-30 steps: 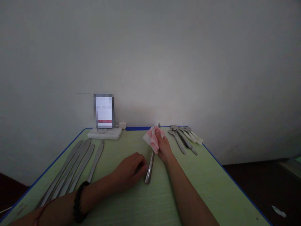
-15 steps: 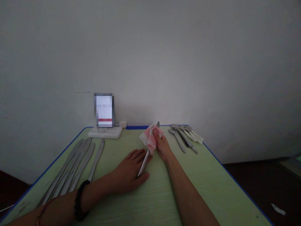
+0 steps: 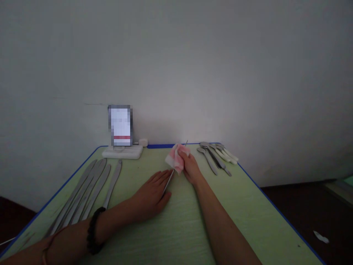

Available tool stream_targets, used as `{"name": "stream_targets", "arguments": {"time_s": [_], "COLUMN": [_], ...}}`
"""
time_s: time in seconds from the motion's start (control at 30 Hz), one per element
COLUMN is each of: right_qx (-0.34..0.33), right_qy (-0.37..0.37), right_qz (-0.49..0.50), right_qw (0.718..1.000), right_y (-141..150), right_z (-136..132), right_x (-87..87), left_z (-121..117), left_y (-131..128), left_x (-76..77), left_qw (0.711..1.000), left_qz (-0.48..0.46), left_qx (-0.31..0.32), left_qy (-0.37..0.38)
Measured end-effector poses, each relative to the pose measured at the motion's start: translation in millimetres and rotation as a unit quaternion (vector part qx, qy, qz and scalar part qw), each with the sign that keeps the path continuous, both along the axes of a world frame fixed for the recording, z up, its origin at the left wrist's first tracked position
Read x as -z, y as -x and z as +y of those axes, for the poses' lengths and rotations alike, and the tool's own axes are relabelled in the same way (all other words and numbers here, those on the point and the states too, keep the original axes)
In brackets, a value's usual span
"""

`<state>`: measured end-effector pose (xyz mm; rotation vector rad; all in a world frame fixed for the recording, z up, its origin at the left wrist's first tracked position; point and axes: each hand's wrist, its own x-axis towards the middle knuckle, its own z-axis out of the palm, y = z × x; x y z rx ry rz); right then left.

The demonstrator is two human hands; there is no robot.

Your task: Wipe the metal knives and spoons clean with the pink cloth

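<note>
A metal table knife (image 3: 168,182) slants away from me over the middle of the table, its narrow edge turned up. My left hand (image 3: 151,193) rests low on the tabletop with fingers stretched out. The knife's handle lies in it, between thumb and fingers. Around the blade, my right hand (image 3: 191,166) pinches a pink and white cloth (image 3: 176,159). Only the thin tip of the blade shows beyond the cloth. Several metal knives (image 3: 91,191) lie side by side at the left, partly hidden behind my left forearm.
Several spoons (image 3: 208,162), some with white handles, lie at the far right of the green table (image 3: 248,221). A lit phone (image 3: 121,125) stands on a white base (image 3: 122,152) near the wall, beside a white plug (image 3: 143,142). A white scrap (image 3: 320,237) lies on the floor.
The knife has turned from its broad side onto its edge. The cloth remains around the blade, shifted slightly. The whole view has tilted a little, so everything sits slightly higher.
</note>
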<state>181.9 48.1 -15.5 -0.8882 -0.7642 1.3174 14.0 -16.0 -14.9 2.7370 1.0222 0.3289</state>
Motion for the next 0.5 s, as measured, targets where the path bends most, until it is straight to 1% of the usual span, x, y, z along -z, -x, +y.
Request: {"name": "stream_targets", "arguments": {"time_s": [0.1,0.17,0.27,0.33,0.4,0.5], "right_qx": [-0.015,-0.013,0.026,0.058,0.078,0.096], "right_qy": [0.011,0.021,0.031,0.018,0.003,0.006], "right_qz": [-0.002,0.037,0.139,0.191,0.209,0.231], "right_qw": [1.000,0.999,0.989,0.980,0.975,0.968], "right_y": [0,-2,-8,-13,-16,-19], "right_z": [0,0,2,3,3,1], "right_x": [0.9,-0.1,-2.5,-4.1,-5.6,-8.2], "left_z": [0,0,2,2,2,2], "left_y": [0,0,0,0,0,-2], "left_x": [-0.4,0.3,2.5,3.7,3.6,1.1], "left_qw": [1.000,1.000,1.000,1.000,1.000,0.999], "left_qz": [0.004,0.010,0.013,0.005,-0.011,-0.020], "left_qx": [-0.001,-0.001,-0.001,0.003,0.005,0.002], "left_qy": [-0.001,0.000,0.001,0.004,0.013,0.036]}}
